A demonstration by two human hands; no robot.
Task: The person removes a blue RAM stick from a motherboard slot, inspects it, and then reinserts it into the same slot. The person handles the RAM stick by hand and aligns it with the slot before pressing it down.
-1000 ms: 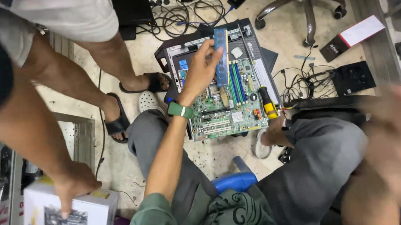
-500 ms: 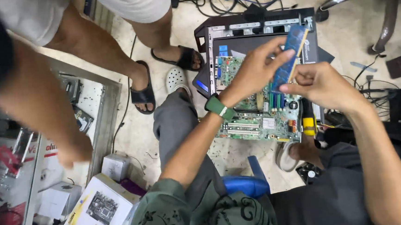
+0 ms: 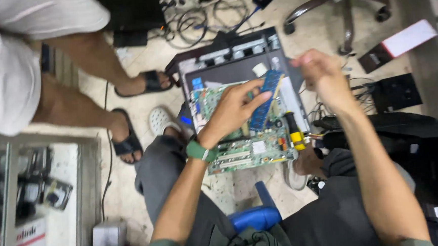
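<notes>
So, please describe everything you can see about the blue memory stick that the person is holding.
The blue memory stick is a long, thin, flat circuit strip, blue on the side that shows, with what look like darker chips along it; the blur hides finer detail. It is tilted, its upper end toward the dark computer case and its lower end over the green motherboard. The left hand holds it between thumb and fingers. The right hand is beside its upper end, blurred, apparently not touching.

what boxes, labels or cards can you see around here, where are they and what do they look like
Small box: on the floor, lower left; pale cardboard cube.
Carton: bottom left beside the glass cabinet; white with a red band.
Flat package: floor, upper right; dark sleeve with a white and pink part sliding out.
Sticker: on the green motherboard below the left hand; small white square.
</notes>
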